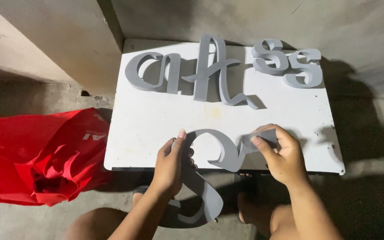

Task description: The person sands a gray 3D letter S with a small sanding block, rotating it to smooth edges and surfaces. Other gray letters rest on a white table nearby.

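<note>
Leftmost, a red bag (41,155) lies crumpled on the floor. Next, the left hand (170,164) grips the grey curved letter (221,153) at the white board's (156,120) near edge; the right hand (281,153) pinches its right end. Farther off, more grey letters (218,73) lie on the board.

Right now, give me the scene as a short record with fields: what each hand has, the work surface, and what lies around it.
left hand: grips the left loop of the large grey cutout letter
right hand: pinches the same letter's upper right end
letter position: partly over the white board, its lower curl hanging off the front edge
other letters: grey script letters and two smaller curled ones lie along the board's far edge
left of board: crumpled red bag on the concrete floor
lighting: harsh, with deep shadows to the right
</note>
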